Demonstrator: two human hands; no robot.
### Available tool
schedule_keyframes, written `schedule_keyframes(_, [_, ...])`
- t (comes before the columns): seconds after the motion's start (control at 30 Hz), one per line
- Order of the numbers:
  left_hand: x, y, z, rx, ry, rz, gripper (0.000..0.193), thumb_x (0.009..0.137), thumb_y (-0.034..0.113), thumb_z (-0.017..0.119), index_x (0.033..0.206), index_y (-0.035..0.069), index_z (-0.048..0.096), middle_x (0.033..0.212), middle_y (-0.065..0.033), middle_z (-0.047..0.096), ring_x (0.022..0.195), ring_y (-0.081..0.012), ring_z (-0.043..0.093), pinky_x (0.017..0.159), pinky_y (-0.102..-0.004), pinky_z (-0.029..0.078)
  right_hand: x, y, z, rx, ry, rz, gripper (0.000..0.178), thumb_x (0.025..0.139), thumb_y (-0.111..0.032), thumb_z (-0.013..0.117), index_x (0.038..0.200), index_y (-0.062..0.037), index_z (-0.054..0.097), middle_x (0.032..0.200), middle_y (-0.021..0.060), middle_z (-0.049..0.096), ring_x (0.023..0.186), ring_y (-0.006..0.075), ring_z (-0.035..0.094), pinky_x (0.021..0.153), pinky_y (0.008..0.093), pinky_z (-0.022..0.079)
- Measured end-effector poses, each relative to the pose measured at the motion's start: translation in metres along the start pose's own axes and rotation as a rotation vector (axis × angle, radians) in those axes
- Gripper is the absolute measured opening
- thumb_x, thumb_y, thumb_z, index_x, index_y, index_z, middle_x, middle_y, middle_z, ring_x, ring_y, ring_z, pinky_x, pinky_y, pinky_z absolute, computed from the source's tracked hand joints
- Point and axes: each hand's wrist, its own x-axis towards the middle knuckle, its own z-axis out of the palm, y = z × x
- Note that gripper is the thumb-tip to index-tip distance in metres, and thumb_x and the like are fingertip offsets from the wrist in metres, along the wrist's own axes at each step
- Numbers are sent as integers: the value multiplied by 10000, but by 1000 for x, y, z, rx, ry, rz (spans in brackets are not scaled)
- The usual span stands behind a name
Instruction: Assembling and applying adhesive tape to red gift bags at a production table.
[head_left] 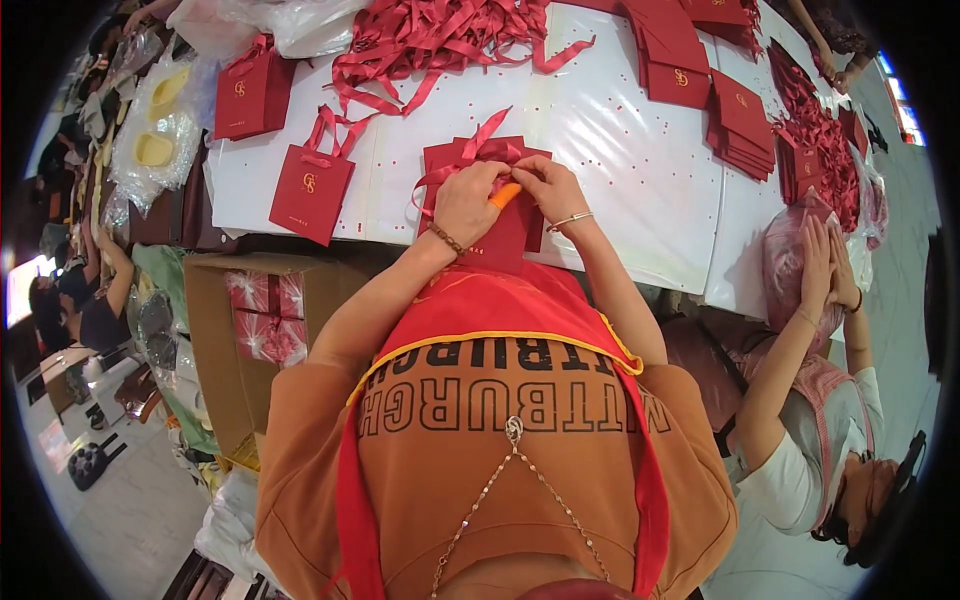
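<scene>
My left hand [466, 207] and my right hand [556, 190] meet at the top of a dark red paper gift bag [495, 245] lying at the table's front edge. Fingers of both hands are pinched on a red ribbon [486, 132] at the bag's upper edge; the exact spot of the pinch is partly hidden. Something orange [505, 195], perhaps a finger cover, shows at my left thumb. More red bags lie beneath this one. To the left, a bag with ribbon handles [311, 192] lies flat at the edge.
A heap of red ribbons [430, 45] lies at the back. Stacked red bags [742, 125] are on the right; another bag group [253, 92] stands back left. An open carton [222, 350] with wrapped red packs is at lower left. A co-worker's hands [822, 260] are on the right.
</scene>
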Motion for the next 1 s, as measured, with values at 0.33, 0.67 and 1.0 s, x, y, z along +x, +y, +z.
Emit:
schedule_keyframes(0.33, [9,-1,-20,-510,-154,-466,77,769,27,572,834,-1,543,726,-58,588,616,-121,557,531,-247,442,-5,-8,-5,20,-33,13,283,741,-198,643,943,-10,581,812,120,622,733,188,593,666,291,458])
schedule_keyframes(0.67, [7,4,-9,-231,-73,-220,131,709,42,548,824,11,605,728,-154,610,661,-271,596,603,-338,460,-5,-5,-3,-52,12,-55,289,670,-120,687,914,-21,568,793,119,611,703,215,580,658,299,455])
schedule_keyframes(1.0, [9,4,-3,12,-34,23,62,710,58,526,741,11,550,734,-142,600,671,-284,586,577,-388,458,-8,-9,-1,-64,65,-102,240,685,-119,670,896,-34,593,757,121,605,637,198,551,614,290,445])
